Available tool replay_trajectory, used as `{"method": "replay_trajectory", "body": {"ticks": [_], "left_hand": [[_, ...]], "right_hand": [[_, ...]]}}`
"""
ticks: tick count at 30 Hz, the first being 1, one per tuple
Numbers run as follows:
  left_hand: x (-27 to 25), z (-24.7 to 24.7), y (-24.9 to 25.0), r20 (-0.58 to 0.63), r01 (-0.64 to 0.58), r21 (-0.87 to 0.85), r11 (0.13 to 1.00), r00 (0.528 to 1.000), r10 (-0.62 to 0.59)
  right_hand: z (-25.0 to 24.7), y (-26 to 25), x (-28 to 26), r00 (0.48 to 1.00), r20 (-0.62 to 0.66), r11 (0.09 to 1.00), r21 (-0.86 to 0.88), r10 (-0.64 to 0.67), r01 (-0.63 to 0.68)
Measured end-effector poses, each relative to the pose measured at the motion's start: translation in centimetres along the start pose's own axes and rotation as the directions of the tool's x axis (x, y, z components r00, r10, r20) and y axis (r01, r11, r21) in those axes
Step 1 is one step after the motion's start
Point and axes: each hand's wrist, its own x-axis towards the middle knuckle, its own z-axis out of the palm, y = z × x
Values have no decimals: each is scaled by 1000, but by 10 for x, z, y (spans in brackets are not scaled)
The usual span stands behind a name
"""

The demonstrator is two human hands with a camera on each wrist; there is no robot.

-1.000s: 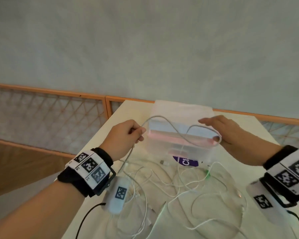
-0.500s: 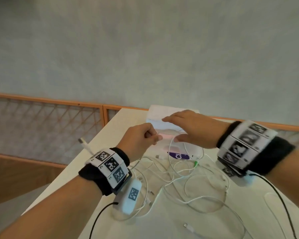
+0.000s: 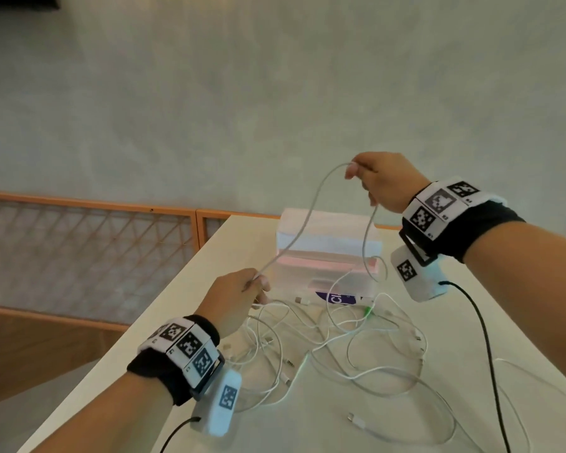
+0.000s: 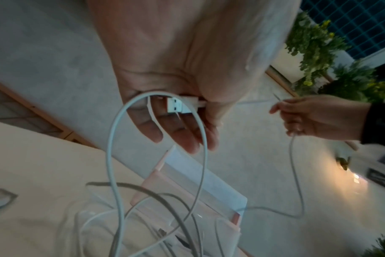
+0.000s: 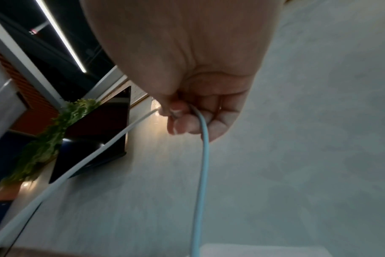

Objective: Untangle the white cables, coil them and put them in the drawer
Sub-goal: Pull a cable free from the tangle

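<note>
White cable, thin, smooth, looped

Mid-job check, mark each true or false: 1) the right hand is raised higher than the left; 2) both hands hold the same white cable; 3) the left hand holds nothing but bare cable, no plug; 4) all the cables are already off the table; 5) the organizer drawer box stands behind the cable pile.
1) True: the right hand is lifted above the left hand.
2) True: the white cable runs from the left hand's grip up to the right hand's pinch.
3) False: the left wrist view shows a USB plug held in that hand.
4) False: a tangled pile of cables lies on the table.
5) True: the drawer box stands behind the pile.
</note>
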Motion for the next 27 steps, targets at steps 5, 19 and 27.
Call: {"method": "replay_trajectory", "body": {"ticks": [5, 19, 27], "left_hand": [[-4, -7, 6, -86, 22, 41, 999, 996, -19], [-21, -20, 67, 95, -147, 254, 956, 987, 127], [-27, -16, 82, 252, -213, 222, 951, 955, 155]], "right_hand": [[-6, 23, -22, 980, 180, 918, -396, 88, -10], [67, -16, -94, 947, 32, 938, -129, -321, 322], [50, -7, -81, 961, -3, 915, -306, -277, 263]]}}
